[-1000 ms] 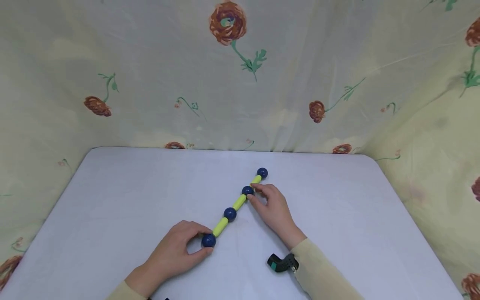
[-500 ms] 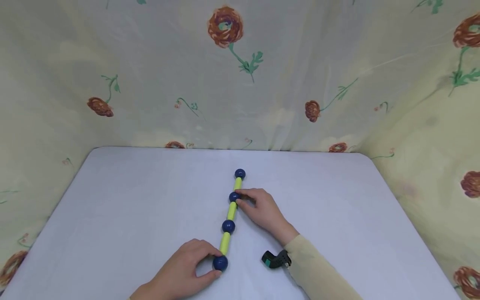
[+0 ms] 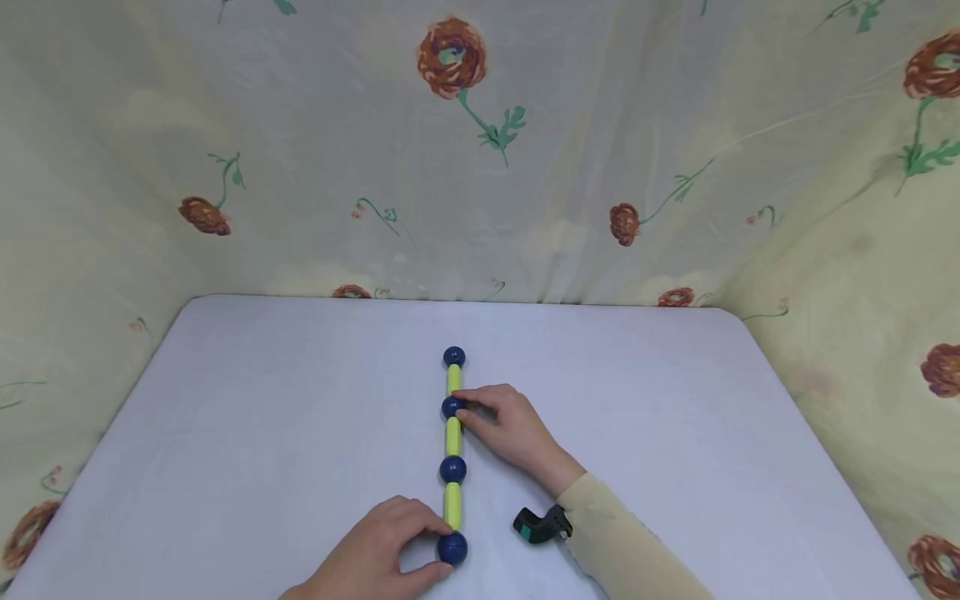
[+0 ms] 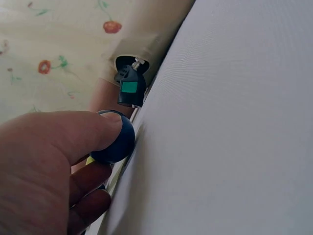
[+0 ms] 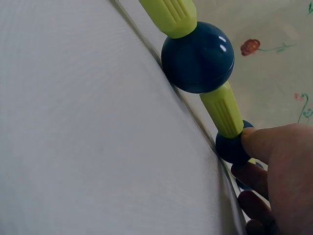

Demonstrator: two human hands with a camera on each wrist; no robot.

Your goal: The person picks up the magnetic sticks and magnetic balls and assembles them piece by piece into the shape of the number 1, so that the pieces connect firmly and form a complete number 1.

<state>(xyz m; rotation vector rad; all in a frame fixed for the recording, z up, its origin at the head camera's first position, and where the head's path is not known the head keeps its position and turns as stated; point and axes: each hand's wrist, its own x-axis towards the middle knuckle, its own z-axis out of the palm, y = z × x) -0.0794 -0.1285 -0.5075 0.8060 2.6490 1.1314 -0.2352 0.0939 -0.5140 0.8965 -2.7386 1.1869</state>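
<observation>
A straight chain of dark blue balls joined by yellow-green ribbed rods lies on the white table, running from front to back in the head view. My left hand [image 3: 382, 550] pinches the nearest blue ball [image 3: 452, 548] between thumb and fingers; the left wrist view shows the thumb on that ball [image 4: 120, 142]. Farther up the chain, my right hand [image 3: 510, 425] pinches another blue ball [image 3: 452, 407]. Between the hands sit a third ball [image 3: 453, 469] and two rods, one of them the near rod [image 3: 452, 506]. The far-end ball [image 3: 453, 357] is untouched.
The white table [image 3: 262, 417] reaches to a flowered cloth [image 3: 315, 150] hanging behind and at both sides. A black wrist camera [image 3: 542, 526] sticks out from the right sleeve [image 3: 622, 542], low over the table.
The chain has swung from a diagonal to a straight front-to-back line. Its far end moved left with my right hand; its near end moved right and closer with my left hand.
</observation>
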